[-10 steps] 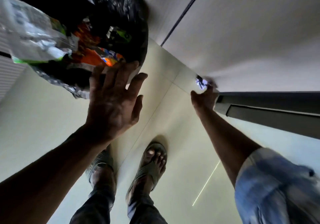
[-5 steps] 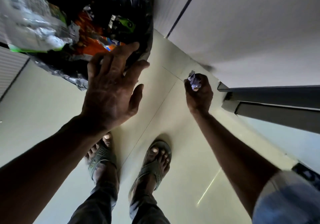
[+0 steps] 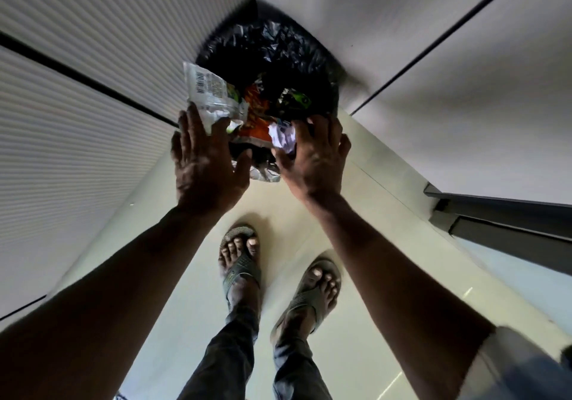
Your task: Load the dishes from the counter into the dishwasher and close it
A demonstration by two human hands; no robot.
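Crinkly black bin bag [image 3: 272, 49] stuffed with shiny wrappers, wedged in a corner between ribbed white panels [image 3: 77, 121] and smooth cabinet fronts [image 3: 464, 105], on glossy cream floor tiles [image 3: 185, 275]. Left hand [image 3: 204, 164] is flat with straight fingers, pressing a clear wrapper [image 3: 213, 96]. Right hand [image 3: 315, 158] has come over from the dark door edge [image 3: 501, 223]. Crumpled paper [image 3: 283, 136] sits between its thumb and forefinger, can't tell if gripped. Can't tell if that door is the dishwasher.

Part of crumpled white paper wad [image 3: 281, 137] was hidden under right hand [image 3: 313, 156]; grip unclear. Rim of black plastic rubbish bag [image 3: 272, 56] was blurred. Frame edge cut off dark grey panel [image 3: 510, 213].
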